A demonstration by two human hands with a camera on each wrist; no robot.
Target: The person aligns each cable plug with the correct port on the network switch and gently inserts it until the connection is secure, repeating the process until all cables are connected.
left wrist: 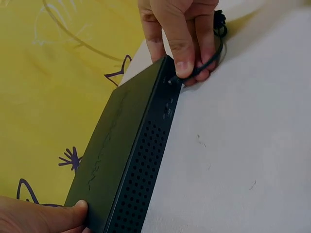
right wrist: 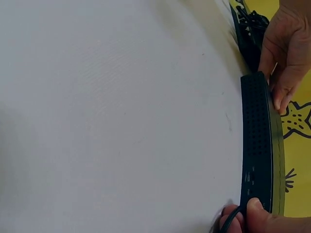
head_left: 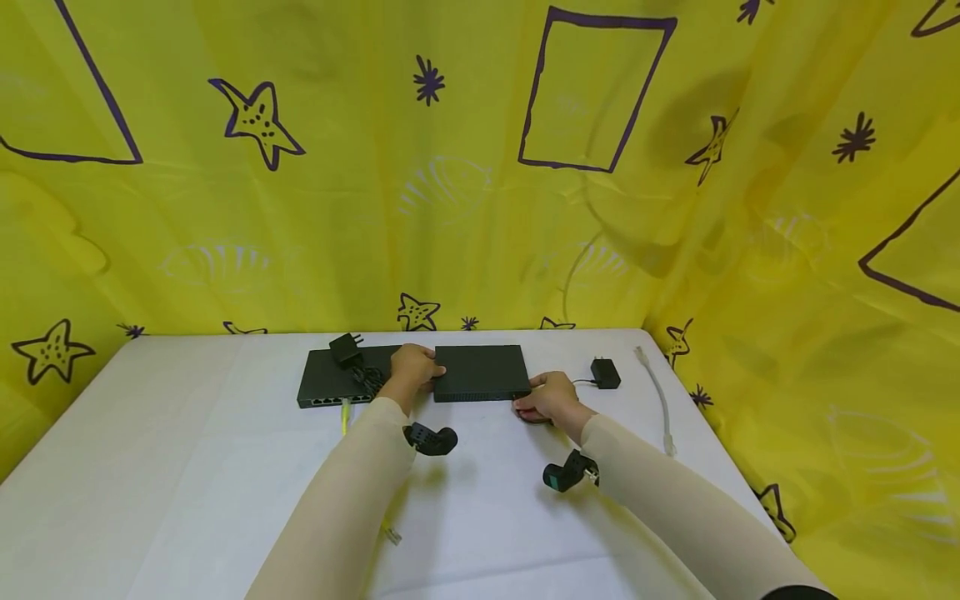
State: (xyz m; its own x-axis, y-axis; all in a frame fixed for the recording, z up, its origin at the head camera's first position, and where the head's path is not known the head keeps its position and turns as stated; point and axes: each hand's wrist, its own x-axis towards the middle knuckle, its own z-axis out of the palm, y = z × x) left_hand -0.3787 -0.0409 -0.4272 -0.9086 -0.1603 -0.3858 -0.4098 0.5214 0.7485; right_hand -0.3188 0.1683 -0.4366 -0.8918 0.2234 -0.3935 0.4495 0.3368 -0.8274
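A black network switch (head_left: 482, 371) lies at the back of the white table, its vented side towards me. My left hand (head_left: 412, 367) grips its left end, thumb on the top face. At the right end, my right hand (head_left: 553, 398) pinches the power plug (left wrist: 176, 79) between thumb and fingers, right at the jack in the vented side. From the plug a dark cord (left wrist: 214, 58) curves away past the fingers. In the right wrist view, the right thumb (right wrist: 254, 208) is against the side near the printed labels.
Left of my left hand sits a second switch (head_left: 318, 377) with a row of ports, a power adapter (head_left: 346, 349) and coiled cord on top. A yellow network cable (head_left: 345, 417) runs from it. To the right are another adapter (head_left: 605, 373) and a grey-white network cable (head_left: 660, 396). Yellow curtain (head_left: 360, 208) surrounds the table.
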